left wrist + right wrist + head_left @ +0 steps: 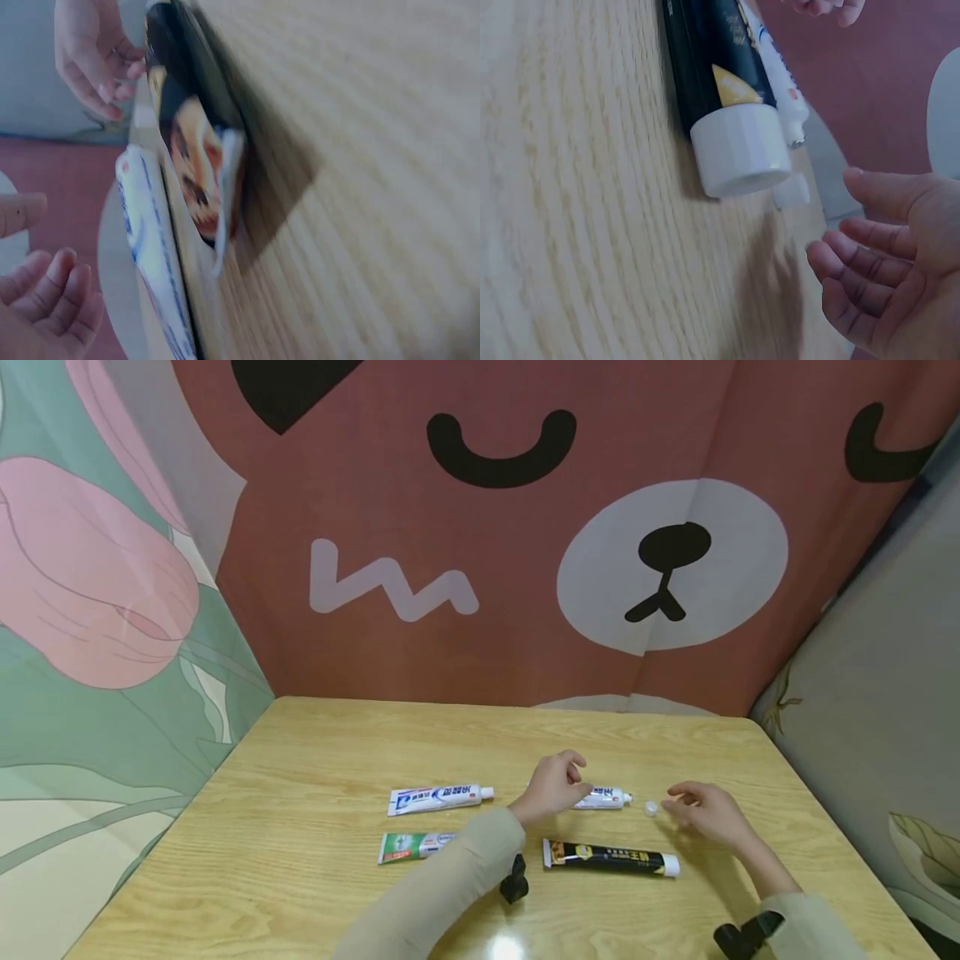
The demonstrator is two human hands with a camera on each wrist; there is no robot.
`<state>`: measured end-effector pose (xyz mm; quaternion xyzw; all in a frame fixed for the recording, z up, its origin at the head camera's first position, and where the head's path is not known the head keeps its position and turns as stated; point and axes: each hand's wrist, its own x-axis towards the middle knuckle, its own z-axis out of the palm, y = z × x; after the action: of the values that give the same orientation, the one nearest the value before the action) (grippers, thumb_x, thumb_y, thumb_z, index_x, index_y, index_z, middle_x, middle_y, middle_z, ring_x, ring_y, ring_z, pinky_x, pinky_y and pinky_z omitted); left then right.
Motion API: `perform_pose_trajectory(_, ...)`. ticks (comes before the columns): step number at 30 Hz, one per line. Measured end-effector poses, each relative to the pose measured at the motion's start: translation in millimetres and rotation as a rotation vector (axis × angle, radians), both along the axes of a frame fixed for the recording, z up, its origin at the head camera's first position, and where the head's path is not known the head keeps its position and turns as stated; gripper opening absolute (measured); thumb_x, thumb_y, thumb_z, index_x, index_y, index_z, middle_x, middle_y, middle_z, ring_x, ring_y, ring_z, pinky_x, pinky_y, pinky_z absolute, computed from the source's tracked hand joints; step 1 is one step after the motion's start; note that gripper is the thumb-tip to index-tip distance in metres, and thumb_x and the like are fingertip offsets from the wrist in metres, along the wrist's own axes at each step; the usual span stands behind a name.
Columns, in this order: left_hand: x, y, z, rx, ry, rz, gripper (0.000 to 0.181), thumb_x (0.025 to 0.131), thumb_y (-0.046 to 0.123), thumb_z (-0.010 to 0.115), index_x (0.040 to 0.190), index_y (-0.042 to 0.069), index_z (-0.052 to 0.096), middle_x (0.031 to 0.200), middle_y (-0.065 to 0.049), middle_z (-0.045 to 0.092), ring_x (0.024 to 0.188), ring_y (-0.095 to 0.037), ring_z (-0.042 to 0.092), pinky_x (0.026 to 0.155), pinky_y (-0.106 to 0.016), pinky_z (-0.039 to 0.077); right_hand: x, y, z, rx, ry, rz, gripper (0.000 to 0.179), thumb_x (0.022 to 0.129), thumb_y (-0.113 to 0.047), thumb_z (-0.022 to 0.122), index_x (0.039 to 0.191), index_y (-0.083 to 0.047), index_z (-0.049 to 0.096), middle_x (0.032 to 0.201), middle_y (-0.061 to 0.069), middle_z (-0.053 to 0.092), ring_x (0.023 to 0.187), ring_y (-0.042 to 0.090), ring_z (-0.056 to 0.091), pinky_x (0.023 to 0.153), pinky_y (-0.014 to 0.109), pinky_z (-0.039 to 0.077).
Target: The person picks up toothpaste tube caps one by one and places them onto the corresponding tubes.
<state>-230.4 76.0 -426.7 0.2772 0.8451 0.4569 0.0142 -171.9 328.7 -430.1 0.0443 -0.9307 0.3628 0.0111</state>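
My left hand (553, 787), its fingers loosely bent with nothing between them, hovers over a white and blue toothpaste tube (603, 798). That tube lies uncapped, nozzle toward the right, its tail end partly hidden behind the hand. A small white cap (651, 808) sits on the table just off the nozzle. To the right of the cap is my right hand (708, 814), holding nothing, fingertips close to it. In the right wrist view, the fingers (870, 266) are relaxed and apart from the loose cap (791, 192). Nearer me lies a black toothpaste tube (611, 857) with its white cap on.
Farther left, a second white and blue tube (438, 798) lies capped. Below it a green and white tube (412, 846) is partly covered by the left sleeve (450, 877). All lie on a wooden table (300, 777) backed by a printed bear curtain (510, 610).
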Motion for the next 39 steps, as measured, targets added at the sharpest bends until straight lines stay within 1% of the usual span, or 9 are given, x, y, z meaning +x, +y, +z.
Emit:
perform_pose_trajectory(4, -11.9, 2.6, -4.4, -0.003, -0.053, 0.002, 0.038, 0.081, 0.014, 0.071, 0.113, -0.001, 0.058, 0.083, -0.002, 0.057, 0.068, -0.006, 0.050, 0.065, -0.021, 0.044, -9.9, 0.8, -5.5, -0.057, -0.065, 0.041, 0.050, 0.086, -0.021, 0.065, 0.117, 0.015, 0.050, 0.085, 0.012, 0.060, 0.064, 0.020, 0.060, 0.056, 0.031, 0.050)
perform_pose_trajectory(7, -19.1, 3.8, -10.9, 0.005, -0.127, -0.003, 0.041, 0.078, 0.014, 0.074, 0.113, 0.000, 0.059, 0.091, -0.005, 0.059, 0.076, -0.008, 0.051, 0.069, -0.022, 0.045, -15.1, -0.8, -10.8, -0.102, -0.108, 0.077, 0.053, 0.085, -0.020, 0.066, 0.119, 0.016, 0.048, 0.083, 0.010, 0.059, 0.064, 0.020, 0.059, 0.055, 0.031, 0.049)
perform_pose_trajectory(10, -23.8, 4.6, -16.6, 0.008, -0.181, -0.003, 0.042, 0.075, 0.010, 0.076, 0.112, 0.000, 0.059, 0.095, -0.006, 0.060, 0.084, -0.012, 0.053, 0.073, -0.023, 0.045, -18.5, -2.8, -15.3, -0.111, -0.116, 0.100, 0.052, 0.084, -0.017, 0.066, 0.119, 0.016, 0.047, 0.079, 0.008, 0.057, 0.063, 0.019, 0.056, 0.053, 0.030, 0.047)
perform_pose_trajectory(12, -25.6, 5.6, -19.3, 0.007, -0.197, -0.004, 0.042, 0.072, 0.006, 0.077, 0.110, 0.000, 0.060, 0.096, -0.007, 0.060, 0.086, -0.014, 0.055, 0.074, -0.023, 0.046, -19.9, -3.6, -17.2, -0.097, -0.108, 0.101, 0.051, 0.084, -0.016, 0.066, 0.119, 0.015, 0.048, 0.076, 0.007, 0.056, 0.061, 0.018, 0.054, 0.051, 0.028, 0.044)
perform_pose_trajectory(16, -26.8, 6.2, -22.8, -0.018, -0.204, -0.003, 0.043, 0.068, 0.001, 0.079, 0.107, -0.001, 0.061, 0.092, -0.006, 0.061, 0.082, -0.012, 0.056, 0.073, -0.021, 0.046, -22.8, -5.9, -19.1, -0.063, -0.086, 0.093, 0.048, 0.082, -0.015, 0.068, 0.117, 0.014, 0.051, 0.073, 0.006, 0.055, 0.058, 0.015, 0.050, 0.048, 0.025, 0.039)
perform_pose_trajectory(19, -26.8, 6.0, -26.6, -0.049, -0.199, -0.002, 0.043, 0.067, 0.002, 0.080, 0.105, 0.000, 0.061, 0.088, -0.003, 0.061, 0.079, -0.010, 0.054, 0.073, -0.021, 0.045, -24.0, -8.6, -19.9, -0.049, -0.072, 0.083, 0.045, 0.080, -0.012, 0.070, 0.113, 0.013, 0.054, 0.072, 0.005, 0.055, 0.056, 0.013, 0.048, 0.047, 0.024, 0.039)
perform_pose_trajectory(26, -29.1, 9.7, -37.6, -0.115, -0.144, -0.014, 0.044, 0.062, -0.004, 0.079, 0.103, 0.001, 0.062, 0.089, 0.000, 0.061, 0.081, -0.010, 0.055, 0.075, -0.020, 0.045, -25.4, -10.0, -22.3, 0.022, -0.015, 0.103, 0.029, 0.078, -0.010, 0.071, 0.100, 0.009, 0.062, 0.072, 0.003, 0.056, 0.060, 0.011, 0.045, 0.052, 0.024, 0.039)
perform_pose_trajectory(32, -28.3, 10.4, -35.8, -0.214, -0.075, -0.034, 0.045, 0.064, -0.003, 0.078, 0.106, 0.002, 0.062, 0.093, -0.002, 0.063, 0.083, -0.009, 0.055, 0.076, -0.017, 0.044, -26.9, -9.9, -23.8, 0.061, -0.015, 0.084, 0.022, 0.079, -0.012, 0.071, 0.093, 0.003, 0.065, 0.073, 0.001, 0.056, 0.064, 0.012, 0.045, 0.054, 0.025, 0.038)
perform_pose_trajectory(39, -28.1, 11.0, -35.2, -0.238, -0.094, -0.048, 0.048, 0.066, -0.004, 0.078, 0.110, 0.002, 0.060, 0.098, -0.003, 0.062, 0.086, -0.010, 0.055, 0.076, -0.018, 0.044, -27.9, -9.4, -24.0, 0.030, -0.045, 0.082, 0.022, 0.080, -0.011, 0.069, 0.096, 0.004, 0.064, 0.073, 0.002, 0.056, 0.062, 0.012, 0.046, 0.052, 0.025, 0.040)
